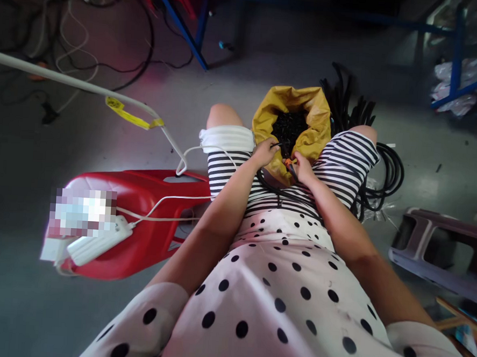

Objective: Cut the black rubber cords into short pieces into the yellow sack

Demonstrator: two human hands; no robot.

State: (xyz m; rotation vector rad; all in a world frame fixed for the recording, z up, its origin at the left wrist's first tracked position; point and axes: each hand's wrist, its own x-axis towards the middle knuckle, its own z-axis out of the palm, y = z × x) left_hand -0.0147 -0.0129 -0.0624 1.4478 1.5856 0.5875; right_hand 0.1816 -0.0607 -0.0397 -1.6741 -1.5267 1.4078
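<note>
Right now the left hand (264,152) pinches a thin black cable (276,145) between narrowed fingertips, just at the near lip of the yellow bag (318,124). Just beside it, the right hand (302,168) is closed around something small and orange (288,161), with black cable running under the palm; what the orange piece is cannot be made out. Both hands sit close together over the lap, almost touching.

Beyond the fingers, the bag stands open between the knees, full of small black parts (289,129). Cable loops trail down across the striped shorts (344,163), and a bigger coil (388,177) lies on the floor past the right knee. Off to the left stands a red stool (148,194) carrying a white power strip (97,242).

I'd judge the risk is tangling: loose loops on the lap could snag on the coil, or a tug could tip the soft bag and spill the parts.
</note>
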